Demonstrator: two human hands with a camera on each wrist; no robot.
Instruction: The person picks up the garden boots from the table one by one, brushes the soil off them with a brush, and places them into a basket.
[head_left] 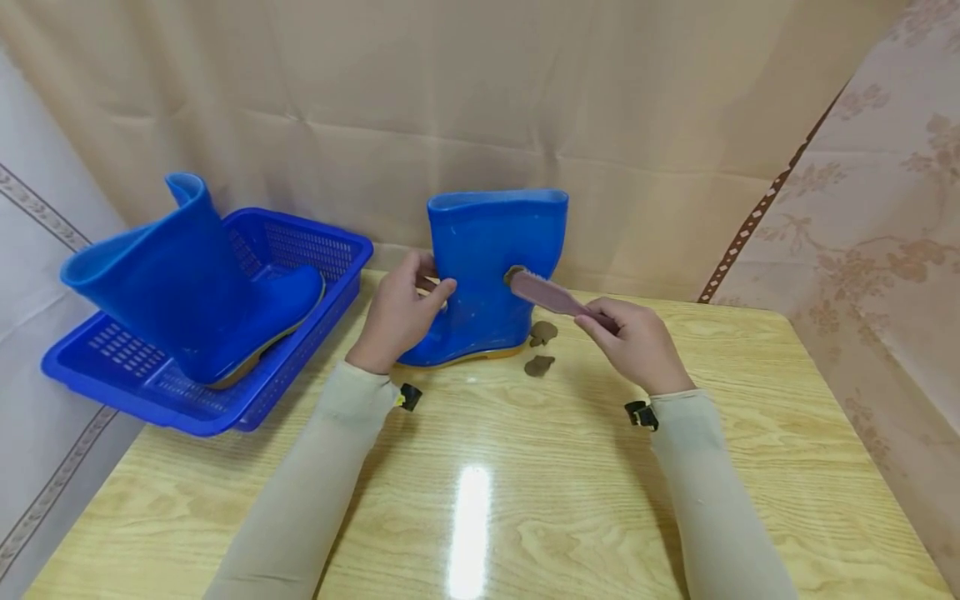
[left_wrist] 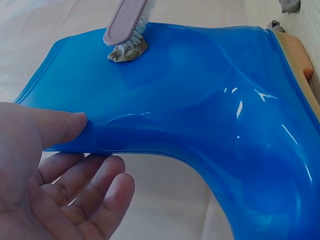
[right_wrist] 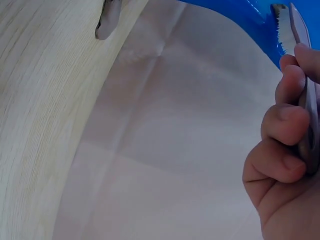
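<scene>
A blue rubber boot [head_left: 487, 250] stands upright on the table, toe to the left. My left hand [head_left: 405, 308] holds the front edge of its shaft, thumb on the near face and fingers around behind the edge, as the left wrist view shows. In my right hand [head_left: 633, 342] I grip the handle of a mauve scrubbing brush [head_left: 547, 293]. Its white bristles [left_wrist: 141, 31] press against a brown mud-like clump [left_wrist: 129, 51] stuck on the boot's shaft. Two similar clumps [head_left: 539, 366] lie on the table beside the heel.
At the left, a blue plastic basket [head_left: 300, 225] with slotted walls holds a second blue boot [head_left: 195, 292], tilted. A beige curtain [head_left: 637, 125] hangs behind the wood-grain table [head_left: 600, 517], and a floral cloth [head_left: 892, 275] borders the right side.
</scene>
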